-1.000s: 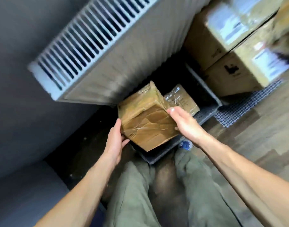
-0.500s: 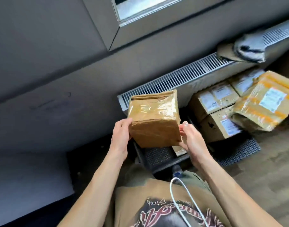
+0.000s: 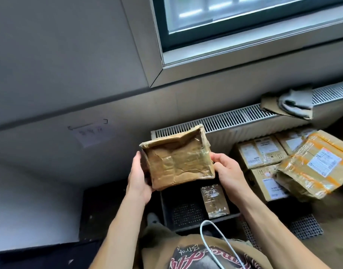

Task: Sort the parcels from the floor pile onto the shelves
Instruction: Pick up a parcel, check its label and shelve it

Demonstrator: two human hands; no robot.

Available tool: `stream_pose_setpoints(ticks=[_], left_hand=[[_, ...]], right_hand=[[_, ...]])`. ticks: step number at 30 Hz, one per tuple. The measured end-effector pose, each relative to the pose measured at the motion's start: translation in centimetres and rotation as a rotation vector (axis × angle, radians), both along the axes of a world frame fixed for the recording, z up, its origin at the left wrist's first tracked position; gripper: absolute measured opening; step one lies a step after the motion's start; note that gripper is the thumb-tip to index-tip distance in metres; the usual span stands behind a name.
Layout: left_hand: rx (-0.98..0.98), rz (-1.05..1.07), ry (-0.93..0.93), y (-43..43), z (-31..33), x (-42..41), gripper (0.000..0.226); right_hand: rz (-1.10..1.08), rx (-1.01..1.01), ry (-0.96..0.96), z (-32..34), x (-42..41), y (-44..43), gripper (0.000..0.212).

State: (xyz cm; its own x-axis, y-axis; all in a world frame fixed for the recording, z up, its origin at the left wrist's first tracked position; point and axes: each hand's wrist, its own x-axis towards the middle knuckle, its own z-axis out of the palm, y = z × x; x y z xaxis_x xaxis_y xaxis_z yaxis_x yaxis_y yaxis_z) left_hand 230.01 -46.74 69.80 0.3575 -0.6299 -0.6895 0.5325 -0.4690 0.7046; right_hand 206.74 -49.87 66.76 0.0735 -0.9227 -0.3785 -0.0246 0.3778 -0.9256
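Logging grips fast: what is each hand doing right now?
Left hand: holds the crumpled tape-wrapped brown cardboard parcel by its left side.
Right hand: holds the same parcel by its right side.

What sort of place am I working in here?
Likely an office or back room used for parcel storage: labelled cartons stacked by a radiator under a window, plus a black crate holding a small parcel.

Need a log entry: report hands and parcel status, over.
Left hand, right hand grip taped brown parcel above black crate. Small parcel lies in crate. No shelf in view.
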Motion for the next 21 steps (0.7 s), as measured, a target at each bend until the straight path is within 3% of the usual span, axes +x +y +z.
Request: stream_pose_setpoints(ticks=[5, 11, 16, 21], left_hand=[[0.062, -0.087, 0.042, -0.1, 1.4, 0.1, 0.087], [-0.054, -0.138, 0.194, 0.6, 2.7, 0.4, 0.062], [-0.213, -0.100, 0.246, 0.7, 2.2, -0.1, 0.051], [-0.320, -0.128, 0.256, 0.9, 2.3, -0.6, 0.056]], right_hand=[[0.039, -0.108, 0.077, 0.4, -1.1, -0.8, 0.033], [0.085, -0.181, 0.096, 1.1, -1.5, -0.8, 0.029], [0.017, -0.131, -0.001, 1.7, -1.1, -0.2, 0.040], [-0.030, 0.011, -0.142, 1.4, -0.8, 0.4, 0.021]])
